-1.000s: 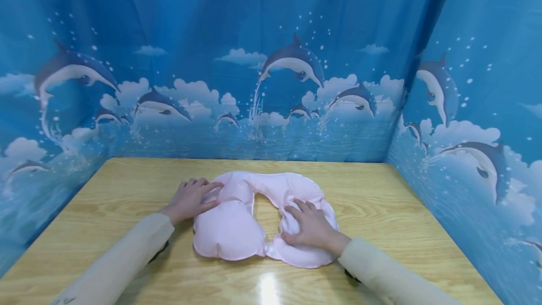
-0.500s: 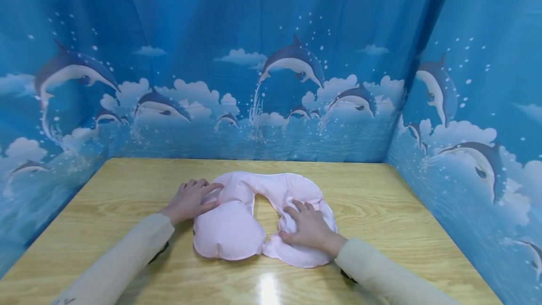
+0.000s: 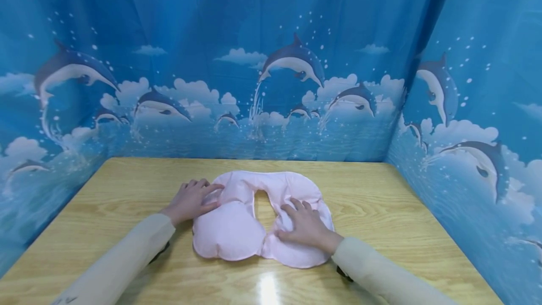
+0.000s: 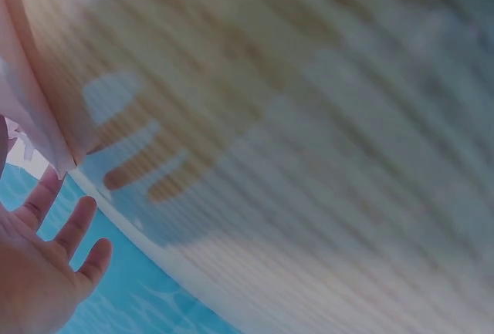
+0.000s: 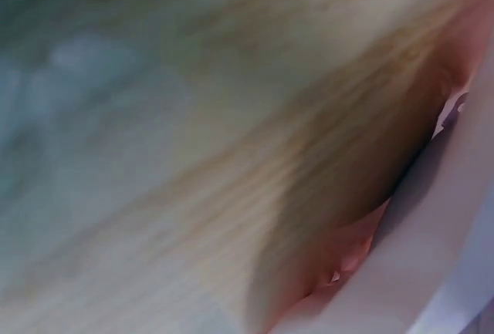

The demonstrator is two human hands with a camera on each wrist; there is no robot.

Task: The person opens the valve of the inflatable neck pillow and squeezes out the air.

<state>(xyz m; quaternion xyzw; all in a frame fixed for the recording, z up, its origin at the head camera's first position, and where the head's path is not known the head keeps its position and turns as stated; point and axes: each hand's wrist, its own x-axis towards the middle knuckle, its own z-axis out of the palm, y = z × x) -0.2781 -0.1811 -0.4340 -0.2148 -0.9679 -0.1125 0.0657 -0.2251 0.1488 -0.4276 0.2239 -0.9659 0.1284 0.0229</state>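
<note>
You're resting your left hand (image 3: 192, 200) at ten o'clock and right hand (image 3: 310, 228) at three, fingers loosely spread, on the pink cushion (image 3: 230, 229) mid-table. Only the left wrist view is showing your palm (image 4: 35, 284). Wood-grain table (image 3: 368, 201) is shining at six; dolphin curtains (image 3: 203, 18) are hanging nine through three.

The right grip (image 3: 306, 227) hides part of the pink cushion (image 3: 230, 229). Both sleeves (image 3: 123, 253) run off the head view's bottom edge; the left wrist view crops the left grip (image 4: 37, 272). The right wrist view's blurred surface is probably bench (image 5: 154, 218).
</note>
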